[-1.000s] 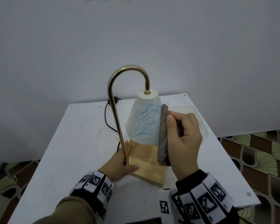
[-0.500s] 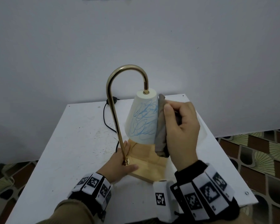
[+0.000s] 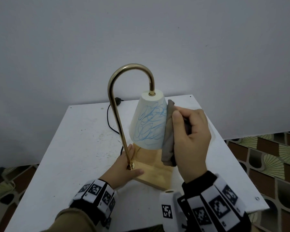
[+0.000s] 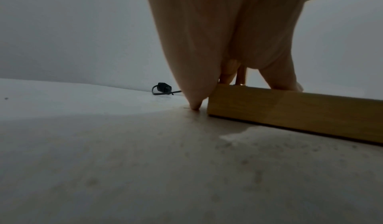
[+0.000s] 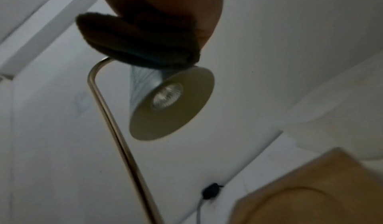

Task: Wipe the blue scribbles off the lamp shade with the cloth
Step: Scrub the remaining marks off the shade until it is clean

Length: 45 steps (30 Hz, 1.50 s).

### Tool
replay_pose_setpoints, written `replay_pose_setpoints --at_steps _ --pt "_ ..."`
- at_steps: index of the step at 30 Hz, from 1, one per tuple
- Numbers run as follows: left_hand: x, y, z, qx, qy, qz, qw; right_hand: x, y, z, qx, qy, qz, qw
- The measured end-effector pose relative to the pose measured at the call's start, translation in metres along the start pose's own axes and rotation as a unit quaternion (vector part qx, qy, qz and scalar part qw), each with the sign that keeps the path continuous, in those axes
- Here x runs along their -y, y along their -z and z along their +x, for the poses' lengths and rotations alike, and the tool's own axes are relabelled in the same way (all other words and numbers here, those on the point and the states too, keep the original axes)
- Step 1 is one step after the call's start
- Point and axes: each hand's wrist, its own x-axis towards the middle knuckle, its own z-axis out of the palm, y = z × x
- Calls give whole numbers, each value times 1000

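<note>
My right hand (image 3: 189,139) has risen a little along the shade (image 3: 148,121), fingers curled round the folded cloth (image 3: 168,133), pressing it to the shade's right flank. The scribbles (image 3: 149,126) left of my grip look untouched, so wiping has barely begun. My left hand (image 3: 124,171) stays flat on the base (image 3: 155,171), steadying. The shade's surface under the cloth is hidden.
</note>
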Motion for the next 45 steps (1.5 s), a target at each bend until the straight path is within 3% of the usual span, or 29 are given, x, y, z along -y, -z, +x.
replay_pose_setpoints --at_steps 3,8,12,16,21,26,32,37,43,45 --pt "-1 1 0 10 -2 -8 1000 -16 10 -10 2 -13 -30 999" --pt "-2 2 0 9 -6 9 1000 -37 15 16 42 -123 -63 990" --pt "-1 1 0 7 -6 12 1000 -10 2 32 35 -66 -26 997" --pt "3 2 2 7 -4 -7 1000 12 -4 12 15 -1 6 1000" --pt "-9 3 -3 18 4 20 1000 -13 8 -12 -5 -22 -24 999" --pt "-16 4 -6 23 13 22 999 -27 7 19 18 -102 -57 993" --pt "-5 6 -1 18 6 18 1000 10 -8 16 -6 -20 10 1000" --pt "-10 3 -2 21 14 22 999 -7 6 -14 7 11 -7 1000" --pt "-11 4 -3 25 8 25 999 -40 12 10 15 -118 -54 992" --pt "-10 4 -2 25 6 20 999 -34 7 22 20 -112 -48 992"
